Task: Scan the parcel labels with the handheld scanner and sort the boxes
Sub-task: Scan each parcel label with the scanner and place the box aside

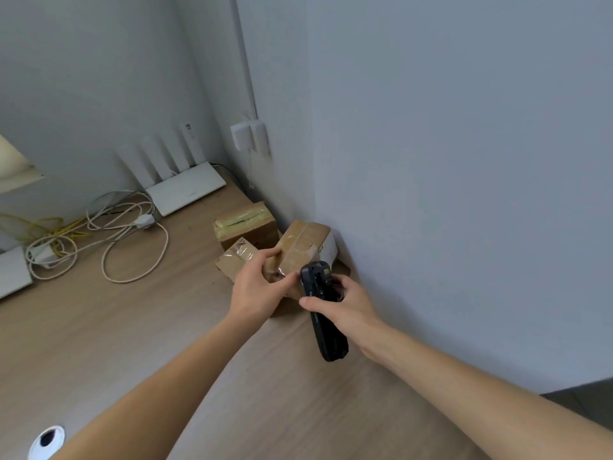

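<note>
A grommet (46, 439) is set into the wooden desk (116, 327) at the lower left. A white box (13, 275) is seen at the desk's left edge, with white and yellow cables (109, 240) coiled beside it. A white router (185, 192) with upright antennas is placed against the back wall, and a wall socket (248, 136) is mounted near the corner.

Three taped cardboard parcels are gathered in the corner of the desk. The rear parcel (247, 224) is sealed with yellowish tape. The front parcel (235, 260), wrapped in clear tape, is gripped by the left hand (257, 287), whose fingers are curled over its top edge and thumb extended along its near side. The right parcel (305, 244) is positioned against the wall; a white label (328, 249) with a barcode is visible on its right face.

The black scanner (323, 310) is held by the right hand (345, 305), fingers wrapped round its body and thumb laid across its near side. Its head is directed toward the parcels, just beside the left hand's thumb.
</note>
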Demonstrator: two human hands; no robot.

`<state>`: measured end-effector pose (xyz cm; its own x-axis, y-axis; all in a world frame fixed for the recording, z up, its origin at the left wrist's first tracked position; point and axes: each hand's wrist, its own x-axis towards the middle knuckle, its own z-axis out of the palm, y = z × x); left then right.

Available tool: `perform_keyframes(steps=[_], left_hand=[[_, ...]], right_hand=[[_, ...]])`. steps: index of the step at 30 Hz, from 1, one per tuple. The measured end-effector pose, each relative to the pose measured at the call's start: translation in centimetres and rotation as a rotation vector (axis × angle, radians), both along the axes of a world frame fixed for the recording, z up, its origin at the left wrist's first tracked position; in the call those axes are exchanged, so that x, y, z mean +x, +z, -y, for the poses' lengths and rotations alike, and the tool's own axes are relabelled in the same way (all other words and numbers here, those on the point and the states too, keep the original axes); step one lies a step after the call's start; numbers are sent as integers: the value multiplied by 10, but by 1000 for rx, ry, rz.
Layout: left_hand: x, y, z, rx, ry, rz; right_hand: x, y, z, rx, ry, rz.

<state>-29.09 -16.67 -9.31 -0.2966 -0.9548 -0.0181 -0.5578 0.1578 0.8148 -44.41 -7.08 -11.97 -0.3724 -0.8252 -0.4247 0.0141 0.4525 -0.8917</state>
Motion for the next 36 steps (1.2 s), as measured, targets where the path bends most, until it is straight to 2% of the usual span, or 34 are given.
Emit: perform_keyframes(steps=[6, 12, 18, 25, 29, 36], left_hand=[[23, 11, -9, 14, 108, -56], [79, 37, -32, 214, 175, -356], [157, 76, -76, 320, 190, -469], [249, 144, -146, 264, 205, -490], [289, 187, -180, 214, 169, -607], [354, 254, -213, 179, 184, -646]], right_hand=[[8, 15, -9, -50, 60, -69], [29, 41, -33, -135, 6, -131], [83, 97, -70, -180, 225, -119], [182, 166, -124, -246, 310, -95], [226, 205, -147, -291, 386, -126], [254, 284, -167, -399, 314, -231]])
